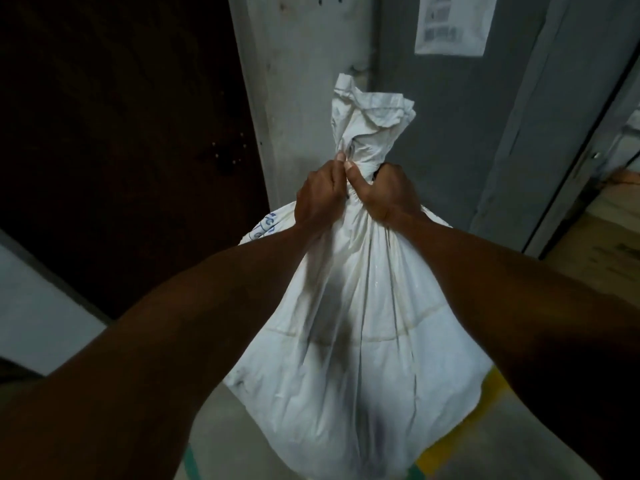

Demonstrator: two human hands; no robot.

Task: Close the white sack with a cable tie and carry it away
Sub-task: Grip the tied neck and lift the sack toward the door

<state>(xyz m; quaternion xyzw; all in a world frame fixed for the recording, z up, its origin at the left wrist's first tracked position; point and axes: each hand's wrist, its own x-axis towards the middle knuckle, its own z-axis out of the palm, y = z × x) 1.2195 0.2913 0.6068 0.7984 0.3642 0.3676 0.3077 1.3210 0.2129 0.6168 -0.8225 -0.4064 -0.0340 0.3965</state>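
Observation:
A full white sack (360, 323) fills the middle of the view, its body bulging below my arms. Its neck is gathered into a tight bunch, and the crumpled open mouth (370, 112) sticks up above my fists. My left hand (320, 195) grips the left side of the neck, thumb and finger pinched at the top. My right hand (388, 194) is clenched around the right side of the neck. The two hands touch each other. Something small and dark shows at the neck beside my right hand; I cannot tell whether it is a cable tie.
A grey metal door or panel (450, 133) with a white paper notice (453, 24) stands right behind the sack. A dark opening (121, 116) lies to the left. Concrete floor with a yellow stripe (446, 448) and a green mark (190, 462) is underneath.

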